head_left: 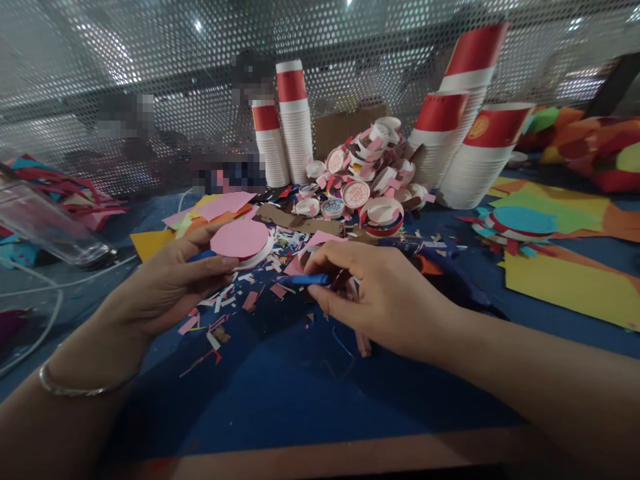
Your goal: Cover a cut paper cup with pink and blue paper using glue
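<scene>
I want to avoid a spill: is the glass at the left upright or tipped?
Tipped. The glass lies slanted on its side on the table, its mouth toward the left edge. Whether anything is inside, cannot tell.

Open blue table (300, 393) near the front edge, bare but for a few stray paper scraps (220, 320) between the left hand (170, 287) and right hand (370, 293). Blocked farther back by a heap of cut cup rims (370, 180), stacks of paper cups (295, 120) behind it and leaning cup stacks (470, 133) to the right. Hemmed in at the left by a glass jar (45, 227) lying on its side with white cord (35, 333), at the right by coloured paper sheets (565, 273), and closed off at the rear by a perforated metal screen (150, 67).
</scene>
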`<state>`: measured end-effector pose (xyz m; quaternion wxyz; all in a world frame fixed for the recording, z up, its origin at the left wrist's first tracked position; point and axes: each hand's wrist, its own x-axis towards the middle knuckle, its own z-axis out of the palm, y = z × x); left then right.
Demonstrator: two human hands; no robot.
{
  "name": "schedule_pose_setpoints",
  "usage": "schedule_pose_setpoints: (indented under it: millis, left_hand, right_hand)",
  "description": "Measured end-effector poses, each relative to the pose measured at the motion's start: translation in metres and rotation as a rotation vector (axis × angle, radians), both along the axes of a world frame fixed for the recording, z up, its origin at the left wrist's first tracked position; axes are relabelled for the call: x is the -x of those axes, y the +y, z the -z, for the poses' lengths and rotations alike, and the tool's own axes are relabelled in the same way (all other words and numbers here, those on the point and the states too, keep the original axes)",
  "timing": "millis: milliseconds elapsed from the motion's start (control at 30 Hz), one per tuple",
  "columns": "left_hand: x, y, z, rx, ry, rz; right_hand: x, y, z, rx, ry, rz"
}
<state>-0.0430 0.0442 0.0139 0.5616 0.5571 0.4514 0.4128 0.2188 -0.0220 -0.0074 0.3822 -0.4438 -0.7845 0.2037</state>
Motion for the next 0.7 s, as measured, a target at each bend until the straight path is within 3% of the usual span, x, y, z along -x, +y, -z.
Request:
schedule_pose_setpoints:
  millis: [133, 233, 300, 433, 567, 700]
  left_hand:
    - [-0.018, -0.01, 0.003, -0.024, 0.008, 0.021]
    - [-0.03, -0.019, 0.006, -0.136, 0.065, 0.013]
    - [-0.034, -0.023, 0.008, -0.298, 0.157, -0.004]
    - [-0.036, -0.03, 0.013, -0.459, 0.278, 0.001]
    - [-0.036, -0.04, 0.012, -0.324, 0.204, 0.074]
    - [-0.038, -0.047, 0.003, -0.1, -0.039, 0.14]
  right_hand:
    - [0.004, -0.002, 0.0, -0.031, -0.053, -0.018]
    - [0.006, -0.001, 0.001, 0.117, 0.131, -0.014]
    - [0.007, 0.0, 0.002, 0.219, 0.263, -0.014]
    - [0.012, 0.003, 0.003, 0.312, 0.406, -0.029]
    - [0.014, 0.005, 0.005, 0.366, 0.487, -0.037]
    - [0.011, 0.008, 0.007, 0.376, 0.531, -0.034]
